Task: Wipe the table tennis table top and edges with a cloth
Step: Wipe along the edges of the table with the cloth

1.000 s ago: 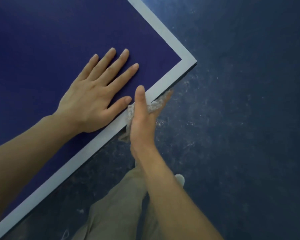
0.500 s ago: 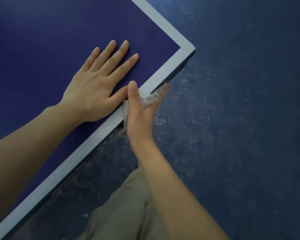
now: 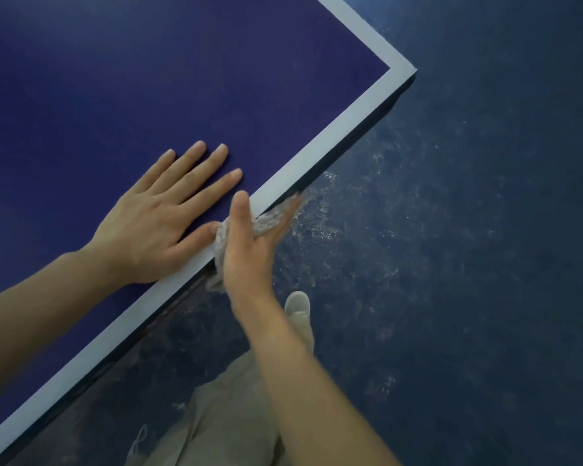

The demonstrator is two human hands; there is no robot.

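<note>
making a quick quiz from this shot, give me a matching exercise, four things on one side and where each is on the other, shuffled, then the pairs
Things:
1. left hand
2. right hand
3. cloth
4. shoe

Places:
A. on the dark floor, below the table's edge
B. flat on the blue table top
C. at the table's edge, thumb over the white border
D. pressed between palm and table edge

Pairs: 1-B, 2-C, 3-D, 4-A

Left hand [image 3: 155, 227] flat on table [image 3: 115, 79]; right hand [image 3: 249, 250], cloth [image 3: 266, 222] against its edge.

Cloth [image 3: 266, 223] mostly hidden, perhaps behind fingers [image 3: 283, 216]
</note>
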